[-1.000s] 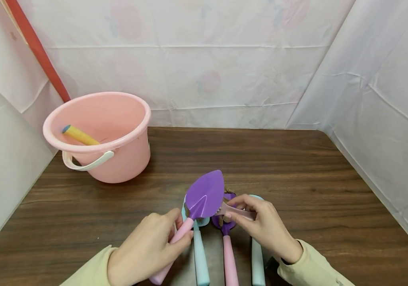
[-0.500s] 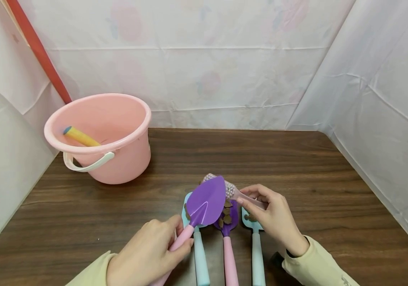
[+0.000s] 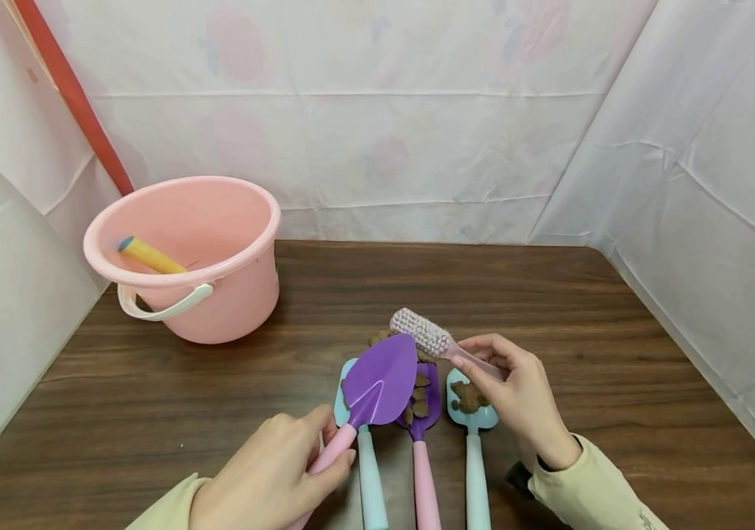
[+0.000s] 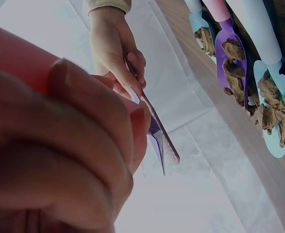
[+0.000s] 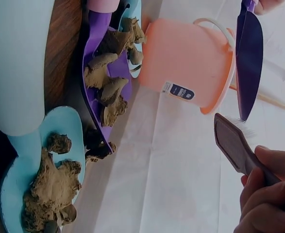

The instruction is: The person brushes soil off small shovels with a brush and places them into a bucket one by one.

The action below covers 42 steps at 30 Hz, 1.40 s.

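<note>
Brush (image 3: 442, 344) clamped in right grip (image 3: 516, 390), trowel (image 3: 372, 394) in left grip (image 3: 274, 467)
Best hold the blade (image 3: 383, 377) steady, stroking bristles (image 3: 419, 330) lightly toward its tip.

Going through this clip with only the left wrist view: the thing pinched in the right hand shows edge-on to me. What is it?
Observer: It's a brush; in the head view its bristled side faces the camera, held by the right hand.
Reviewer: And the left hand? I mostly see pink in it.
Observer: It grips a purple trowel by the handle; the head view shows the trowel's broad, pointed shape instead of a thin edge.
Reviewer: Anything standing off to the left, outside my picture?
Observer: Yes, a pink bucket; a blue-ended yellow rod shows inside it, with its lower end hidden.
</note>
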Each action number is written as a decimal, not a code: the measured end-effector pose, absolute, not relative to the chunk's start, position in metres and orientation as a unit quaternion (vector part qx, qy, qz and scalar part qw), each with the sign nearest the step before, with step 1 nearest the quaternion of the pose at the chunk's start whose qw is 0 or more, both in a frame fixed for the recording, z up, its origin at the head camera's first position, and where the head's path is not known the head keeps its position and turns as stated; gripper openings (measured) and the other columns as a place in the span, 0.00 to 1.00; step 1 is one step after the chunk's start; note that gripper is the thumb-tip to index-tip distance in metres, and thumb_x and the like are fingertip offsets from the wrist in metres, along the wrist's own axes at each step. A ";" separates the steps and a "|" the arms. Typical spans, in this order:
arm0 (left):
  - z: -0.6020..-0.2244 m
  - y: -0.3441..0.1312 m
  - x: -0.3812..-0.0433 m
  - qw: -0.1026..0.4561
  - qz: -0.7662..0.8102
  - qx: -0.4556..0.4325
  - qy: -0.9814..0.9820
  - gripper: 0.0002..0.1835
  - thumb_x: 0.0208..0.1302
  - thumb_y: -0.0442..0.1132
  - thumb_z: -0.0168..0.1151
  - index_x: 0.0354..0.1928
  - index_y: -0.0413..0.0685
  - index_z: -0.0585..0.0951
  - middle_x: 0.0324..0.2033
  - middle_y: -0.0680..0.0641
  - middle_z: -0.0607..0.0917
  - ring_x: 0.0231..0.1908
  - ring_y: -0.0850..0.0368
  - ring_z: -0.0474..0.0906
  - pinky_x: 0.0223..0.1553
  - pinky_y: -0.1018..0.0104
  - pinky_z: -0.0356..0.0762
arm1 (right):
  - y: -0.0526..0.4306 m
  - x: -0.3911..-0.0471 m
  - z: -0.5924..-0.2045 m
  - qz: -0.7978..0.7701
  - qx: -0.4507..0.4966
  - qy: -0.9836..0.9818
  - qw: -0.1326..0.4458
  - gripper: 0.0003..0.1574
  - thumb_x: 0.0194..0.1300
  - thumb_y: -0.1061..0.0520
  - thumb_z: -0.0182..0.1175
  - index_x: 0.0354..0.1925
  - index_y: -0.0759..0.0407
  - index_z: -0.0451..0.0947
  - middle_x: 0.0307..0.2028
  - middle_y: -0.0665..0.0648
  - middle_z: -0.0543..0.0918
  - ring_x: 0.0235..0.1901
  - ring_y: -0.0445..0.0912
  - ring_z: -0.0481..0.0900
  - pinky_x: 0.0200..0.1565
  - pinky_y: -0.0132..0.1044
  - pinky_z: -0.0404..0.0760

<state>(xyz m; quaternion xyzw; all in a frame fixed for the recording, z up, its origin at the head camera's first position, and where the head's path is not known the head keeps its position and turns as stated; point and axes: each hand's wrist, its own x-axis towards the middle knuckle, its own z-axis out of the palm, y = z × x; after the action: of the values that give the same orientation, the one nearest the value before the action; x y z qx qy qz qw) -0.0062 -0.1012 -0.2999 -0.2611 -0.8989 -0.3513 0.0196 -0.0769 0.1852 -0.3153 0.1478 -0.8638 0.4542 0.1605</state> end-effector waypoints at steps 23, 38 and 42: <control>-0.295 -0.115 -0.011 0.031 -0.330 -0.221 -0.917 0.10 0.59 0.46 0.65 0.27 0.57 0.72 0.08 0.71 0.64 0.12 0.78 0.60 0.14 0.78 0.59 | 0.190 -0.067 -0.317 0.431 0.098 -0.887 0.130 0.12 0.52 0.54 0.73 0.35 0.52 0.81 0.22 0.48 0.79 0.19 0.35 0.70 0.21 0.31 0.71; -0.288 -0.125 -0.019 0.090 -0.309 -0.179 -0.930 0.12 0.56 0.44 0.67 0.25 0.57 0.72 0.09 0.67 0.62 0.12 0.77 0.60 0.14 0.77 0.60 | 0.193 -0.063 -0.323 0.417 0.114 -0.891 0.138 0.11 0.50 0.55 0.74 0.33 0.51 0.82 0.22 0.45 0.79 0.21 0.34 0.71 0.22 0.30 0.71; -0.286 -0.128 -0.022 0.098 -0.303 -0.167 -0.933 0.11 0.57 0.45 0.67 0.25 0.57 0.72 0.10 0.66 0.63 0.13 0.75 0.61 0.15 0.76 0.61 | 0.194 -0.063 -0.325 0.413 0.120 -0.892 0.137 0.11 0.50 0.56 0.74 0.33 0.51 0.82 0.22 0.45 0.79 0.20 0.34 0.71 0.22 0.30 0.71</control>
<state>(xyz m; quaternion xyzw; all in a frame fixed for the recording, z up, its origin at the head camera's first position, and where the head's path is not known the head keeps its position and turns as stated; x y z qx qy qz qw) -0.0225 -0.1284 -0.2857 -0.1671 -0.9331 -0.3030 0.0976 -0.0632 0.1936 -0.3254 0.1199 -0.8924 0.4130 0.1368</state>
